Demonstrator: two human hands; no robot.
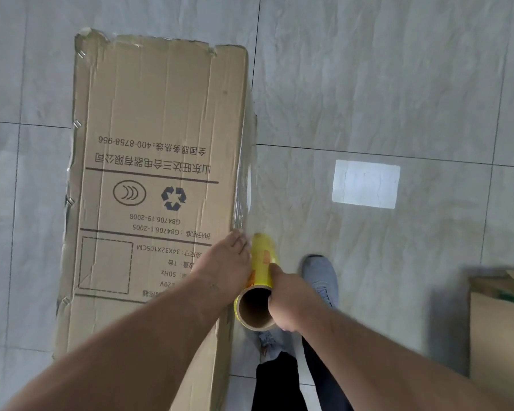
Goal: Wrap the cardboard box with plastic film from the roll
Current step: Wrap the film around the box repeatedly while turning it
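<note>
Your right hand (291, 304) grips the yellow roll (260, 277) at its open core end, while your left hand (226, 262) lies with fingers straight against it, beside the cardboard box (161, 143) on the floor (368, 84). Plastic film (244, 185) seems stretched along the box's right edge, so wrapping has just begun; next, carry the roll around the box under tension.

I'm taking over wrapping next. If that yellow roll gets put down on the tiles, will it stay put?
Probably not: the roll is a round tube with a hollow core, so it would likely roll on the smooth, glossy floor. It looks light.
</note>
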